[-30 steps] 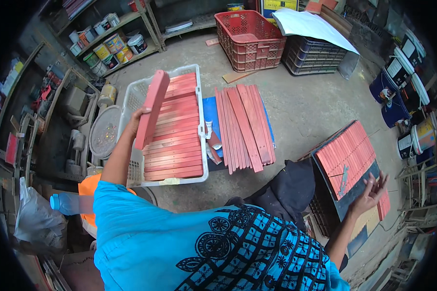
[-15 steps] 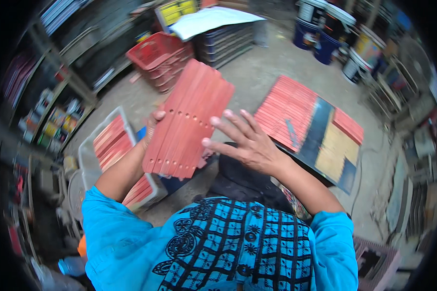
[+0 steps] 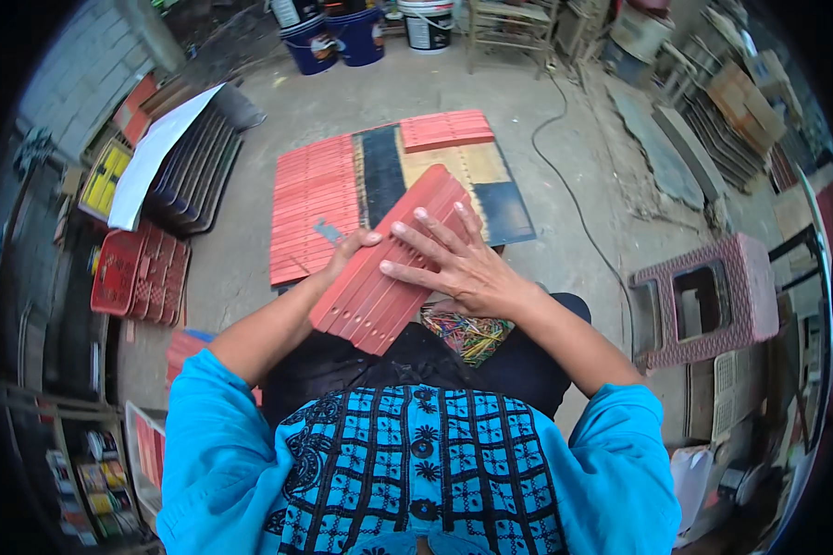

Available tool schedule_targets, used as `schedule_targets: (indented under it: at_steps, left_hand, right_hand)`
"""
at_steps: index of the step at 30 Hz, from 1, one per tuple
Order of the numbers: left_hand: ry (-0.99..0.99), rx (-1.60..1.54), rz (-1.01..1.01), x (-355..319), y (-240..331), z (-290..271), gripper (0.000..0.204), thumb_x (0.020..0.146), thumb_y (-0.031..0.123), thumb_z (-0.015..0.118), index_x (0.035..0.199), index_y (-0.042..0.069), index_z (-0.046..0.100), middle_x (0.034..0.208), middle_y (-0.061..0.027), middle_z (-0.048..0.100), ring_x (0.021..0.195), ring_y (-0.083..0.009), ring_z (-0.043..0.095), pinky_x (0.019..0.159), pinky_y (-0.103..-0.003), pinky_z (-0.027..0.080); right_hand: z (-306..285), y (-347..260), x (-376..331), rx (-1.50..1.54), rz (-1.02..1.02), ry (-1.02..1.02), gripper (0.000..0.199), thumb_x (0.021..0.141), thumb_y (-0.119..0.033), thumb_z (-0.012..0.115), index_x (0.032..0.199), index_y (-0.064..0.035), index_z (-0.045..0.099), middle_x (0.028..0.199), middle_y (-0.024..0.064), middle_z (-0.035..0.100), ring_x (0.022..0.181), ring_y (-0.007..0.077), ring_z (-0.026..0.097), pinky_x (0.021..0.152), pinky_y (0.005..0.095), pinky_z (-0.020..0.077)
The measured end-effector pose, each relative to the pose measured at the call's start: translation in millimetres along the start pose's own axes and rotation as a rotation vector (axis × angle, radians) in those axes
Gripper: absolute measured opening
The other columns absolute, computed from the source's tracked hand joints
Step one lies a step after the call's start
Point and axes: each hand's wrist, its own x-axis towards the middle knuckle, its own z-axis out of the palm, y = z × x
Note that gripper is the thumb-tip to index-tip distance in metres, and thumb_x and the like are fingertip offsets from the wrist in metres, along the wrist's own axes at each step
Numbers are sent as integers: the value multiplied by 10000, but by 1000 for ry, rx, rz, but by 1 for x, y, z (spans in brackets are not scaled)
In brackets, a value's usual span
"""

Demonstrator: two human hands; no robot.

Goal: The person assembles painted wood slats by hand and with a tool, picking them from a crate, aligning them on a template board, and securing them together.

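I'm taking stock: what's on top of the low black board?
Rows of red wooden slats, a flat grey piece atop them, a tan panel and a red slat cluster. The near middle is hidden behind the held red slat bundle and right hand.

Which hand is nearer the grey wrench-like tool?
The left. The left hand, holding the bundle of red slats, shows just below the grey tool; the right hand, spread against the bundle, is farther off, to the tool's right.

Dark plastic crates [image 3: 201, 171] covered by white sheet [image 3: 162, 148]; red perforated plastic crates [image 3: 143, 273] stacked beside; black cable [image 3: 576, 194] laid across concrete floor [image 3: 565, 254].
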Motion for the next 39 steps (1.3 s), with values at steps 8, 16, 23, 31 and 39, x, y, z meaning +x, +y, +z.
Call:
schedule_targets:
  at_steps: [8, 16, 23, 31, 39]
  left_hand:
    - [-47, 145, -203, 131, 0, 1, 685, 712, 419, 482, 1298, 94, 337, 1263, -190, 396, 1102, -365, 454, 919, -502, 381]
    - [-160, 67, -210, 213, -2, -41, 694, 742, 415, 460, 1333, 99, 280, 1313, -210, 335, 1150, -384, 406, 940, -525, 351]
    - [-125, 106, -231, 257, 4, -79, 608, 770, 384, 437, 1308, 119, 335, 1296, -203, 370, 1146, -391, 411, 950, -521, 337]
    - [65, 48, -166, 240, 19, -119, 495, 823, 317, 447, 1254, 79, 402, 1195, -170, 483, 1060, -298, 512, 910, -424, 412]
    - [248, -175, -124, 227, 61, -181, 498, 850, 374, 358, 1131, -5, 516, 1070, -138, 575, 1014, -250, 542, 912, -385, 391]
  right_hand:
    - [15, 68, -65, -163, 150, 98, 683, 729, -189, 549, 1324, -373, 270, 1410, 45, 220, 1293, 281, 218, 995, 584, 176]
    - [62, 126, -71, -59, 218, 14, 976, 562, -70, 664, 1367, -317, 170, 1416, 137, 135, 1297, 357, 155, 1007, 567, 173]
    - [88, 162, -68, 97, 257, -47, 1073, 515, -173, 748, 1380, -296, 124, 1398, 152, 158, 1296, 372, 136, 1009, 557, 158]
    - [119, 185, -31, 123, 206, -88, 1042, 510, -350, 738, 1374, -239, 167, 1355, 185, 232, 1259, 392, 209, 1002, 559, 168]
    - [144, 198, -7, 161, 224, -196, 982, 518, -388, 704, 1361, -246, 221, 1356, 183, 239, 1259, 376, 220, 1009, 552, 162]
